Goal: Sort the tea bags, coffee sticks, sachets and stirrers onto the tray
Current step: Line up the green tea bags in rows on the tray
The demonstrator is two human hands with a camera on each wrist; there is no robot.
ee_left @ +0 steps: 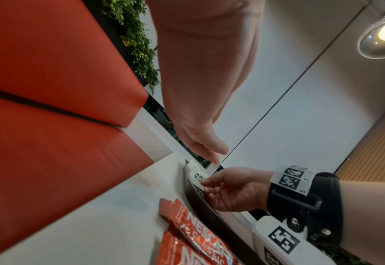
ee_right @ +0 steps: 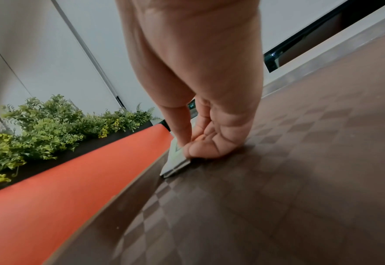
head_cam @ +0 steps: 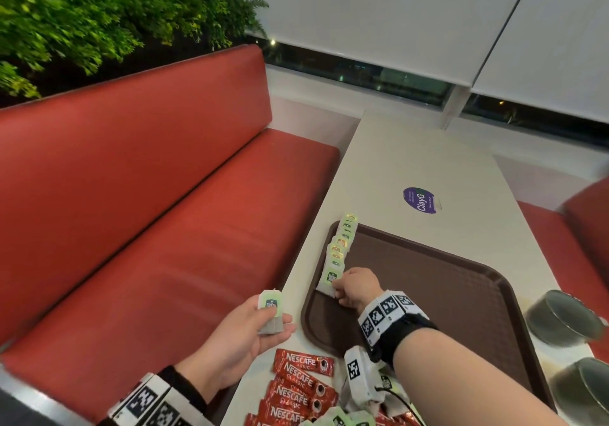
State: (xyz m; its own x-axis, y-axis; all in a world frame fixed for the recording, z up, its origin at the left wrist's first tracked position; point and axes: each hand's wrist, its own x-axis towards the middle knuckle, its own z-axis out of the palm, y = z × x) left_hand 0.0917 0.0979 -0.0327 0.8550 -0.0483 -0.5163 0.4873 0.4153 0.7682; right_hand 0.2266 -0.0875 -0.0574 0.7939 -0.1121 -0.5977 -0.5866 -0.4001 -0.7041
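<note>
A tea bag [head_cam: 330,281] was pinched in the right hand [head_cam: 356,288] at the near end of the row along the tray [head_cam: 461,280] left rim, extending it, while a spare bag [head_cam: 271,314] was gripped ready in the left hand [head_cam: 245,336].

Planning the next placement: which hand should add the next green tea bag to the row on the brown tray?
Probably the right hand: it pinches the nearest bag of the green tea-bag row on the brown plastic tray. The left hand holds a spare green tea bag off the tray.
</note>
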